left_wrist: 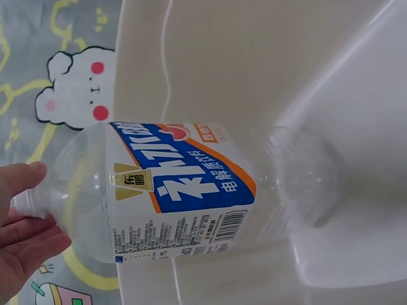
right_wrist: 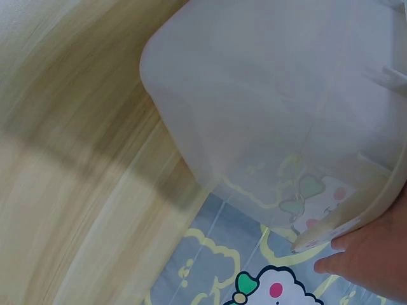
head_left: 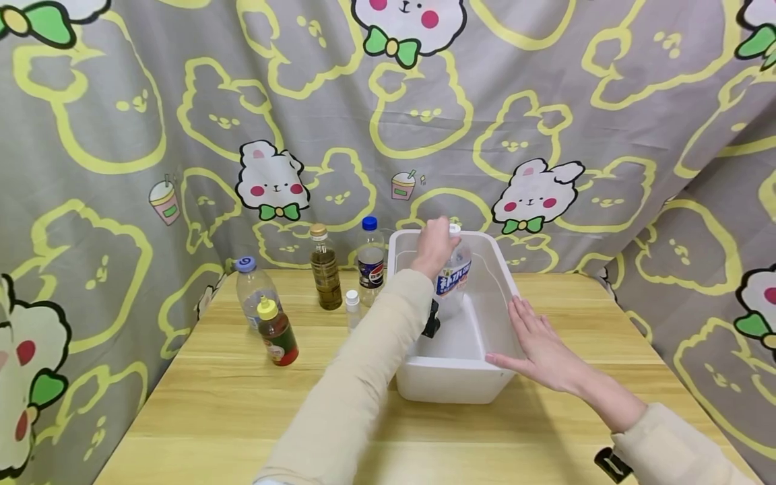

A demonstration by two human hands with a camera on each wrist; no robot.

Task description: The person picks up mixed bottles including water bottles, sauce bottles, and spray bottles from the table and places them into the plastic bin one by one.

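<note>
My left hand [head_left: 434, 246] grips a large clear plastic bottle [head_left: 456, 277] by its white-capped neck. In the left wrist view, thumb and fingers close around the neck, and the bottle's [left_wrist: 184, 184] blue, white and orange label faces the camera. It stands upright inside a white plastic bin [head_left: 455, 364], towards the far end; its base appears at the bin floor, though contact is hard to tell. Across the bin, my right hand [head_left: 542, 347] rests on the near right corner of the rim with fingers extended. The right wrist view shows the bin's outer wall [right_wrist: 267, 95] beside that hand.
Left of the bin on the wooden table [head_left: 242, 417] stand a blue-capped cola bottle [head_left: 370, 263], a brown-liquid bottle [head_left: 327, 273], a small white-capped bottle [head_left: 353, 310], a purple-capped clear bottle [head_left: 253, 286] and a yellow-capped red squeeze bottle [head_left: 279, 337]. A patterned curtain [head_left: 339, 121] hangs behind.
</note>
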